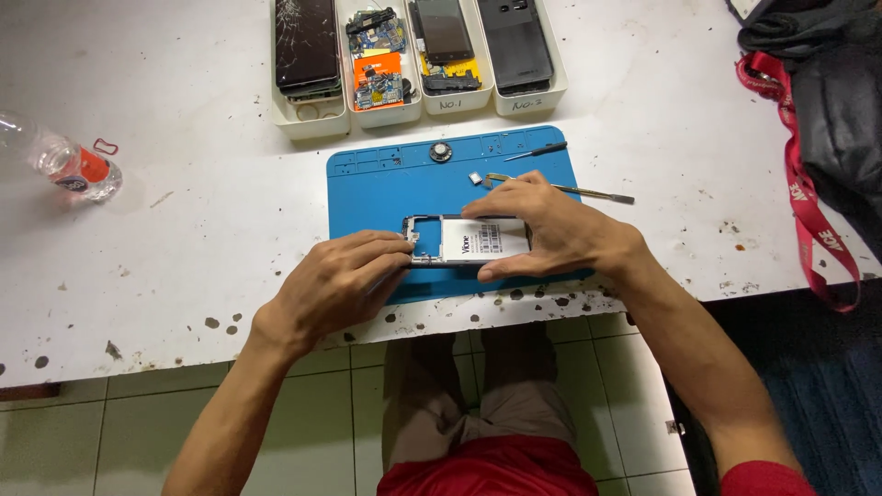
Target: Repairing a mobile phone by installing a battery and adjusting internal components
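Observation:
An opened phone frame (459, 241) with a white battery inside lies on a blue work mat (377, 188) near the table's front edge. My right hand (547, 230) grips the frame's right end, thumb on the near edge and fingers over the far edge. My left hand (340, 280) rests at the frame's left end, with fingertips pinched at its corner; whether it holds a small tool or part is hidden.
Several white trays (312, 119) at the back hold a cracked phone, circuit boards and phone covers. A small round part (441, 151), a screwdriver (537, 152) and a metal pry tool (588, 192) lie on the mat. A plastic bottle (69, 165) lies left; a black bag with red lanyard (808, 184) sits right.

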